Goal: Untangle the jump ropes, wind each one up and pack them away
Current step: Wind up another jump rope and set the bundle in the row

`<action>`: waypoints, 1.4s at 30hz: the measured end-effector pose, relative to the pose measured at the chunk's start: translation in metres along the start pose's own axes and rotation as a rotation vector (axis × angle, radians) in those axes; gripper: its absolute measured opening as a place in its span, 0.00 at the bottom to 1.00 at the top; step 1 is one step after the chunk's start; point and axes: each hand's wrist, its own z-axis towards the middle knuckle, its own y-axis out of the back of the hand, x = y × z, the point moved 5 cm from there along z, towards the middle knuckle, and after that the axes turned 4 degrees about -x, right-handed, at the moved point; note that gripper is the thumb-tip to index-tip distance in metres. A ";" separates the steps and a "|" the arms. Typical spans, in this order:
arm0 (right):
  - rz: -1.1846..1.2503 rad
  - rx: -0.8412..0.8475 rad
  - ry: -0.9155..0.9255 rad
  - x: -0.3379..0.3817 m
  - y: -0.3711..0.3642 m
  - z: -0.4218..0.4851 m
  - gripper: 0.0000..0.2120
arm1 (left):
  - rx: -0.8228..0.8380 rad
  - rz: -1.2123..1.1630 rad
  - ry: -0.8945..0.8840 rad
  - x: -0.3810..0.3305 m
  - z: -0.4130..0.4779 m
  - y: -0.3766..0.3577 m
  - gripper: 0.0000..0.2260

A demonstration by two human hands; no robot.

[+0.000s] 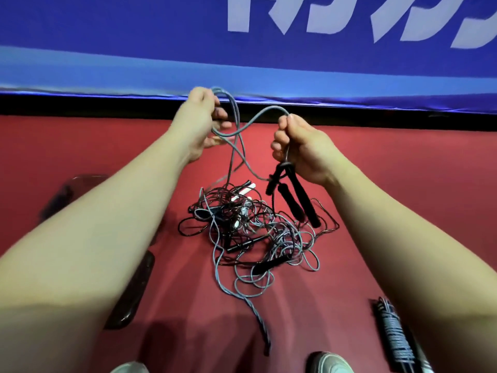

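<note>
Both hands raised over the red floor [376,157], holding one grey rope [243,127].
Left hand [200,117] is closed on a loop of it; right hand [301,146] grips it above two hanging black handles [295,200]. The tangle [250,230] lies mid-floor below; a wound rope [395,335] lies near the floor's bottom right edge.

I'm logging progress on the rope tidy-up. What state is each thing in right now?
Left hand: raised, closed on the grey rope.
Right hand: raised, closed on the grey rope near its handles.
Grey rope: stretched between both hands, trailing into the pile.
Black handles: dangling together below the right hand.
Rope pile: tangled on the red floor.
Wound rope: coiled up, lying apart.
</note>
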 end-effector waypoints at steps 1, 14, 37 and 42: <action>0.077 0.010 -0.004 0.000 -0.004 0.000 0.14 | -0.012 0.015 0.008 0.007 0.000 0.000 0.11; -0.776 0.044 -0.360 -0.062 0.023 -0.013 0.14 | 0.069 -0.294 0.185 0.006 -0.008 -0.023 0.14; -0.585 -0.336 -0.125 -0.052 0.055 0.001 0.11 | -0.061 -0.134 0.324 0.056 0.001 0.004 0.12; -1.344 -0.265 -0.169 -0.088 0.049 -0.005 0.06 | 0.016 -0.356 0.406 0.042 -0.011 -0.021 0.12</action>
